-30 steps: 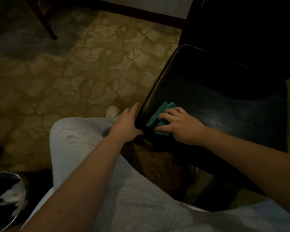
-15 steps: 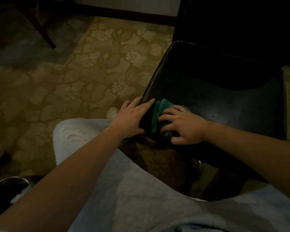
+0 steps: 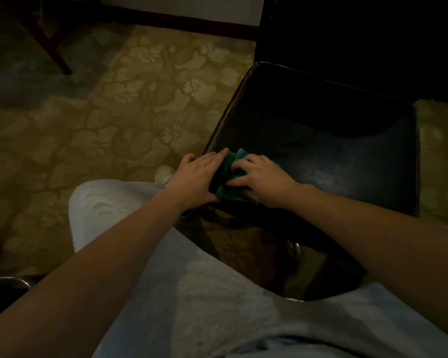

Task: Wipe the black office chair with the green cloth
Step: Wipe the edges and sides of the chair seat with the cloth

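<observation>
The black office chair (image 3: pixel 321 140) stands in front of me, its glossy seat turned toward me and its backrest dark at the top right. A bunched green cloth (image 3: pixel 230 174) lies on the seat's near left corner. My right hand (image 3: pixel 261 180) presses down on the cloth with its fingers curled over it. My left hand (image 3: pixel 197 177) lies flat on the same corner of the seat, its straight fingertips touching the cloth's left edge.
A floral beige carpet (image 3: pixel 140 104) covers the floor to the left. A dark wooden furniture leg (image 3: pixel 52 45) stands at the far left. My grey-trousered knee (image 3: pixel 109 208) and a white shoe (image 3: pixel 163 173) are below the hands. A round dark object (image 3: pixel 3 288) sits at the bottom left.
My left hand moved from gripping the seat's edge up onto the seat corner beside the cloth. The right hand bunched the cloth more tightly in about the same spot.
</observation>
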`<state>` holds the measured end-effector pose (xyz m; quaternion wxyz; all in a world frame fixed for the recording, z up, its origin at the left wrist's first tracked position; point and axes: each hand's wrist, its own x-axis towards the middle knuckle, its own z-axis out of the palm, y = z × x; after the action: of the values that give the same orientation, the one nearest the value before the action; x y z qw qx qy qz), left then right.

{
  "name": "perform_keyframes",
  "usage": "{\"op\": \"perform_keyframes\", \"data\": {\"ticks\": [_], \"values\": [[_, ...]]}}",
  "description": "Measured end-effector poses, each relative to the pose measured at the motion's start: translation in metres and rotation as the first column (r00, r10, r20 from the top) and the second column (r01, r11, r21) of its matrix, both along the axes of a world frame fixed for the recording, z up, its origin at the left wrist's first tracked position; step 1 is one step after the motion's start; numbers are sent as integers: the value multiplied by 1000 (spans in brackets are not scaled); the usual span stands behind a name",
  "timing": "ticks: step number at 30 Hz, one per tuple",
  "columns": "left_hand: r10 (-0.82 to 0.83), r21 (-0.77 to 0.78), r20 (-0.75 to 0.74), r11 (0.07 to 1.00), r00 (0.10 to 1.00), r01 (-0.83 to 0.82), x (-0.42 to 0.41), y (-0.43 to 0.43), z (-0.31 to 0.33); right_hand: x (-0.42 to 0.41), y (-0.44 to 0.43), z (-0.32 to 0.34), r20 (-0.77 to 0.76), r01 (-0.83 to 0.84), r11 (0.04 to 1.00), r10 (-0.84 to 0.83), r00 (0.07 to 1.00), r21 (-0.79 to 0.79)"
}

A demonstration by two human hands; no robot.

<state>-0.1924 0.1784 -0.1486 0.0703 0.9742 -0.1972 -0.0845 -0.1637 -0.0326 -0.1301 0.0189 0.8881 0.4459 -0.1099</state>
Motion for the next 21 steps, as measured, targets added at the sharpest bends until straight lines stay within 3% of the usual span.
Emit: {"op": "perform_keyframes", "data": {"ticks": [7,17,21], "values": [[30,68,-31,997,999,-28,-1,-9,4,25,-22,18,-103,-54,994,44,994,-98],[40,127,6,991,999,-40,-2,-21,-1,11,-12,14,-68,-54,998,51,996,-45],[57,107,26,992,998,-59,-4,-19,-2,17,-37,20,-81,-108,989,101,992,-96]]}}
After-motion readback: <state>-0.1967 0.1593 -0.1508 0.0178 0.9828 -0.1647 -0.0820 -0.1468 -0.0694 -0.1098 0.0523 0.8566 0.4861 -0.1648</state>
